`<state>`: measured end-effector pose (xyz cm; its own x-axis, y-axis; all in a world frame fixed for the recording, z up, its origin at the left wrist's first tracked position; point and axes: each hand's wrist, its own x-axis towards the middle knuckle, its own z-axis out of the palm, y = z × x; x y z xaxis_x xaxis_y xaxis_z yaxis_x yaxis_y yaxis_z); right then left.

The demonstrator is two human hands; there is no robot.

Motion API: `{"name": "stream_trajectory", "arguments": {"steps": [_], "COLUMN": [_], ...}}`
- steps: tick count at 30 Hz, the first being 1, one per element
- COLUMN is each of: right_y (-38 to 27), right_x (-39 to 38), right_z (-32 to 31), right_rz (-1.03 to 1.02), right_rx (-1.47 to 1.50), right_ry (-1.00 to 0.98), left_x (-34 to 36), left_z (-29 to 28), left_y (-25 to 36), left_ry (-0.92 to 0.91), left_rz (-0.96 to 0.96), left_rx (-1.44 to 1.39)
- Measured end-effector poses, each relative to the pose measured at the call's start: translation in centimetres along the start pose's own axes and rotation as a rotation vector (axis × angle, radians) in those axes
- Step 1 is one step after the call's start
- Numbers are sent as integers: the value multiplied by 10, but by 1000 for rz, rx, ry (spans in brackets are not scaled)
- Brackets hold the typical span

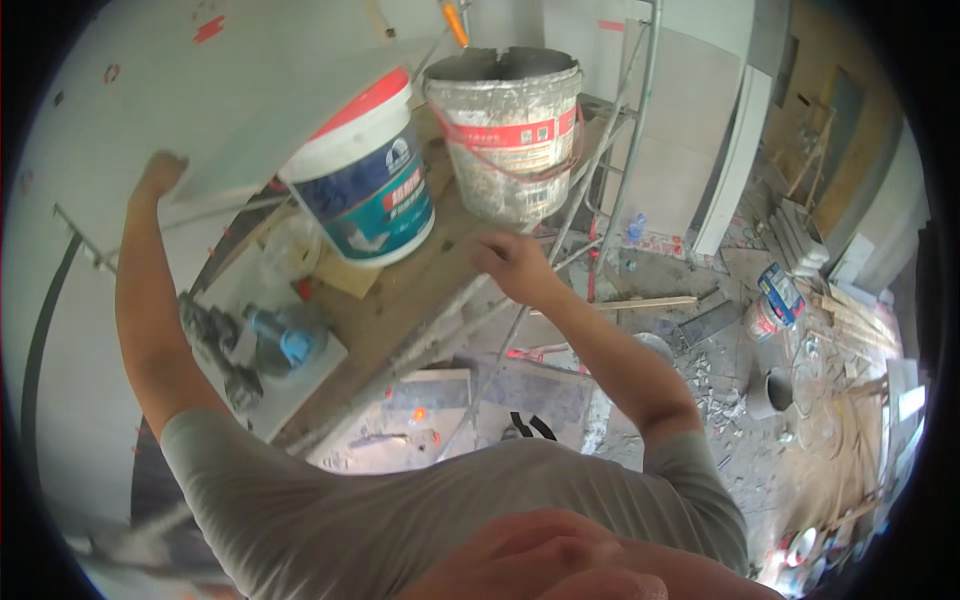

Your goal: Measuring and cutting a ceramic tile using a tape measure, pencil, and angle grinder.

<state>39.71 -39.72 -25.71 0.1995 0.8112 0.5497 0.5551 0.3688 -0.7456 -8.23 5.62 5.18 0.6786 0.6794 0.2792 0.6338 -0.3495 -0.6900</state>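
Observation:
My left hand (164, 174) is raised at the far left, fingers closed at the lower corner of a pale grey flat sheet (250, 145), which is blurred. The sheet slants across the top of a white and blue-green plastic bucket (375, 205) with a red rim, hiding part of it. My right hand (512, 264) hangs over the plank's near edge with its fingers curled; what they hold, if anything, is hidden. Just beyond it stands a plaster-smeared bucket (505, 135) with a red band and a red handle.
Both buckets rest on a scaffold plank (420, 290). Power tools, one grey (222, 345) and one blue (285, 338), lie on a pale board at its left end. A metal scaffold frame (610, 160) rises at the right. Below, rubble, planks and a blue-labelled bucket (775, 300) litter the floor.

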Motion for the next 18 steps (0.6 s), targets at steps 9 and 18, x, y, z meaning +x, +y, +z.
{"name": "stream_trajectory", "arguments": {"steps": [9,18], "right_y": [-84,-95], "right_x": [162,209], "right_z": [78,82], "right_rz": [518,342], "right_rx": [933,1247], "right_ry": [-283,84], "left_x": [36,62], "left_z": [25,16], "left_y": [103,127], "left_ry": [-188,13], "left_rz": [-263,-190], "left_rx": [-956,-867]}}
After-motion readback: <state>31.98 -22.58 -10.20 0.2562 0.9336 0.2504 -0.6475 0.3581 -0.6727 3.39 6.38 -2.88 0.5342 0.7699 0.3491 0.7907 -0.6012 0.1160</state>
